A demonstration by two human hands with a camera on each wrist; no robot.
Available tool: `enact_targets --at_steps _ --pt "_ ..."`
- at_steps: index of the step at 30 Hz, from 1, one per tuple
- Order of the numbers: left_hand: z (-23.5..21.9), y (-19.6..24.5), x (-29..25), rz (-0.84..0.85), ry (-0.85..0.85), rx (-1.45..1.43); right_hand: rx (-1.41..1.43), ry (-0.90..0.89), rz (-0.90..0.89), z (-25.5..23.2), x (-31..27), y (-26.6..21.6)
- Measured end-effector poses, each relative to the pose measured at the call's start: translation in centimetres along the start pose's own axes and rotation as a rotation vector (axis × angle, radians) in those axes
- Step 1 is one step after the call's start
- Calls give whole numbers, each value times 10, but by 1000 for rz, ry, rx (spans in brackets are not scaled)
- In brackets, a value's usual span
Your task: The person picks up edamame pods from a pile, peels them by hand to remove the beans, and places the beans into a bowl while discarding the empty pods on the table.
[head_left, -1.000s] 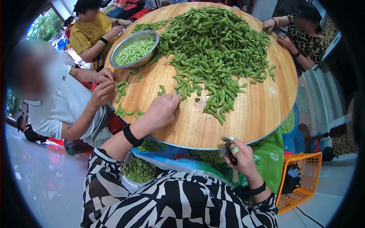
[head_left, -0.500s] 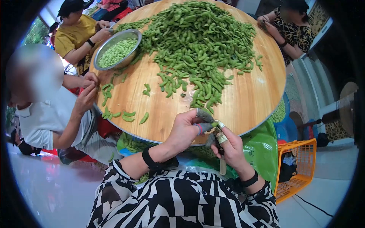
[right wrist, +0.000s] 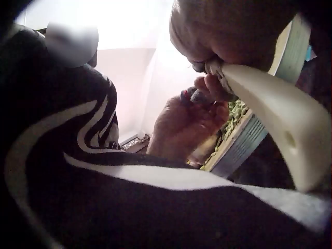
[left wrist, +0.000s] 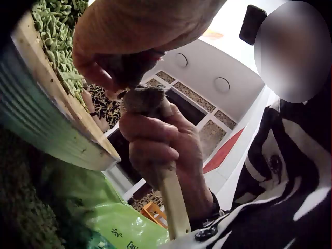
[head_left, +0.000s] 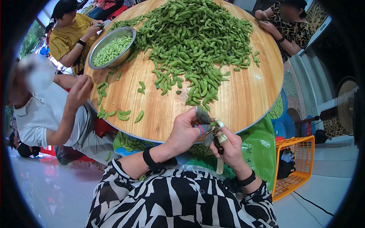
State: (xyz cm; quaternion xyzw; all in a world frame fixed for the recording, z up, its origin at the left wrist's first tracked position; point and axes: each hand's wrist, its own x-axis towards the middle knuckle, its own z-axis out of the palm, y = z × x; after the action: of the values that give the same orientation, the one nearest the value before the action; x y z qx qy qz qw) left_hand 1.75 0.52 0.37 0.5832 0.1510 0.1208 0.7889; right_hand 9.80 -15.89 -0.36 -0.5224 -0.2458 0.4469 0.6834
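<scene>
Above the near table edge, my left hand point(head_left: 181, 133) pinches a green soybean pod point(head_left: 214, 124) between thumb and fingers in grey finger covers. Right beside it, my right hand point(head_left: 231, 149) grips a tool with a cream handle point(head_left: 219, 166); its thumb is wrapped in pale tape. In the right wrist view the handle point(right wrist: 280, 111) is smooth with a small hole near its end. The tool's working end is hidden among the fingers. A big heap of soybean pods point(head_left: 197, 34) covers the far half of the round wooden table point(head_left: 159, 117).
A metal bowl point(head_left: 130, 45) of shelled beans stands at the table's left. Loose pods point(head_left: 123, 115) lie near the left edge. Other people sit around the table. Below its right edge are a green plastic bag point(head_left: 258, 152), an orange crate point(head_left: 310, 167) and a blue basin point(head_left: 284, 123).
My left hand has come back from the table's pods and met my right hand with a pod. The head view has shifted; the person in white has lifted a hand.
</scene>
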Motion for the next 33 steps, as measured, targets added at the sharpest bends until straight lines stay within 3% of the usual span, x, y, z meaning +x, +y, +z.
enact_targets --at_steps 4,9,12,16,18,22,24,25,26,29,31,33 --pt "2 -2 -1 6 -4 -27 -85 56 -30 3 0 -3" --pt "1 -5 1 59 -27 -32 54 108 37 0 1 -5" --pt "-1 -3 5 -2 -63 -98 129 76 22 -2 2 -9" --pt "-6 -3 11 -170 -116 -419 44 9 -9 -16 0 -7" --pt "-7 -7 12 -230 -143 -509 -635 -28 -333 -21 0 -4" --pt "3 -11 5 -244 -111 -310 -680 2 -327 -19 -5 -4" --pt "9 -12 1 -265 -124 -233 -380 110 -173 -17 -8 1" --pt "11 -15 1 -161 -143 -144 -380 108 -174 -17 -9 2" --pt "11 -17 0 -56 -162 -53 -502 127 -187 -18 -10 3" --pt "2 -19 -4 -136 -220 93 -700 87 -221 -17 -11 -3" --pt "-7 2 -13 -87 -223 229 -776 31 -244 -23 -12 -4" --pt "-29 22 -20 243 -288 917 -904 -178 -207 -34 -13 1"
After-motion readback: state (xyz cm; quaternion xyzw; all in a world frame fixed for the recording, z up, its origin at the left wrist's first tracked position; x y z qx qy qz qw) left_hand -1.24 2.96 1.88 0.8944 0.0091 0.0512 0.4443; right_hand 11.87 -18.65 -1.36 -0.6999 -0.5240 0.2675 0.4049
